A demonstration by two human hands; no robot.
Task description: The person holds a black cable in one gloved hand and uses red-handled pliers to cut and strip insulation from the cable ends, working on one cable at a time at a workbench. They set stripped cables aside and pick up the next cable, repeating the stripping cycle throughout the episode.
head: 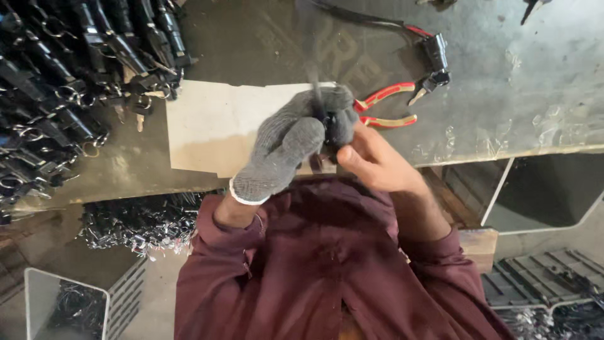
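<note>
Both hands met above the surface [516, 119]: the gloved left hand [286, 148] clamped a small black part [328, 121] steady, the bare right hand's [371, 160] fingers pinching it from below; red pliers [385, 106] lay just beside, within reach.

Greys, maroon and a flash of red at the bench.

The left hand [286, 148] wears a grey knitted glove with a white cuff edge, its weave speckled light and dark; the right hand [377, 160] is bare. Between them sits a small black part [330, 123]. Both sleeves [327, 271] are a deep maroon. The pliers [385, 106] have red handles trimmed with yellow. A pale beige cardboard sheet [211, 126] lies on the dull grey-green, scuffed bench top [535, 82]. The heap of parts [69, 75] at the left is black with silvery rings; the connector [434, 60] is black on a black and red wire.
</note>
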